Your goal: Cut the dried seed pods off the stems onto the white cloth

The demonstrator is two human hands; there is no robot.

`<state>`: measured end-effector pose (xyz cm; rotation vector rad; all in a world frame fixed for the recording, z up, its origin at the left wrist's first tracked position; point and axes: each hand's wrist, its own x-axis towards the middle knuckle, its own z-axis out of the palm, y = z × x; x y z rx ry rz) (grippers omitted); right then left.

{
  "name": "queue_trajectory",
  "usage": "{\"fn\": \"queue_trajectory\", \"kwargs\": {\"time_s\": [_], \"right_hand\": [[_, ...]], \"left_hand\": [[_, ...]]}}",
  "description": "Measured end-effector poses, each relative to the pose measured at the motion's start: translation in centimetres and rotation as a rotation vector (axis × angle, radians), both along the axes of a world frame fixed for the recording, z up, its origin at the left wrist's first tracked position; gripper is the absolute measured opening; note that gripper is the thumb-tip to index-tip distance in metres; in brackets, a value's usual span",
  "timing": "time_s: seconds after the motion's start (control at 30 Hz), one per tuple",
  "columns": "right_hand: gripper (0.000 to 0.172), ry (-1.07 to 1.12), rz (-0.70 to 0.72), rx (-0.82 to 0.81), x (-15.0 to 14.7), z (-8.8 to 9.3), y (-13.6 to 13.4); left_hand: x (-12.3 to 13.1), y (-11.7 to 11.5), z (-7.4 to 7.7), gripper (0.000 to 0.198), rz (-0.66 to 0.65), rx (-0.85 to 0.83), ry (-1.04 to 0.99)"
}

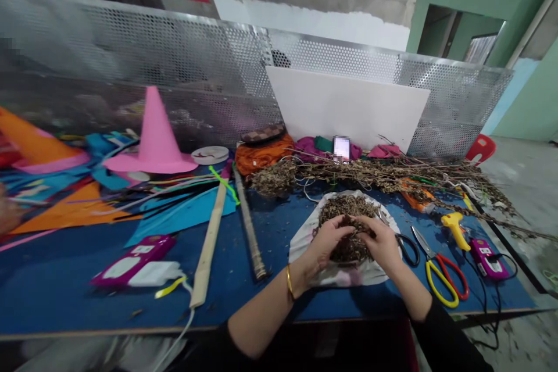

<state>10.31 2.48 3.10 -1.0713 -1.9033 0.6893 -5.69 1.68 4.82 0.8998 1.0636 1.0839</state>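
Note:
A heap of dry brown plant bits (349, 206) lies on a white cloth (305, 237) near the front of the blue table. My left hand (326, 241), with a gold bangle at the wrist, rests on the heap's left side, its fingers curled into the bits. From the right, my right hand (378, 239) reaches onto the same heap with bent fingers. The fingertips of both hands come close together over the material, and what lies between them is too small to make out. Black-handled scissors (408, 249) lie just right of the cloth.
Red-and-yellow scissors (440, 267), a yellow glue gun (455, 229) and a purple power strip (487, 258) lie at the right. Dry branches (375, 173) stretch behind the cloth. Leftward are wooden sticks (210, 244), a second purple strip (133, 261) and a pink cone hat (152, 139).

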Motion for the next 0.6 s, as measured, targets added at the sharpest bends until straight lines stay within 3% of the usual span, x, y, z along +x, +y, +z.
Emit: {"fn": "queue_trajectory", "kwargs": {"time_s": [0.17,0.37,0.47,0.6], "right_hand": [[0.032,-0.131,-0.040,0.136,-0.4,-0.4,0.2],[0.021,-0.325,-0.175,0.165,-2.2,-0.9,0.0],[0.031,-0.396,-0.204,0.146,-2.8,-0.1,-0.8],[0.049,-0.280,-0.159,0.153,-1.8,1.2,-2.2]], "left_hand": [[-0.1,0.5,-1.3,0.017,0.007,0.115,0.156],[1.6,0.4,-2.4,0.019,0.248,0.170,0.060],[2.3,0.3,-2.4,0.026,0.287,0.190,0.002],[1.8,0.5,-2.0,0.028,0.261,0.066,-0.168]]}}
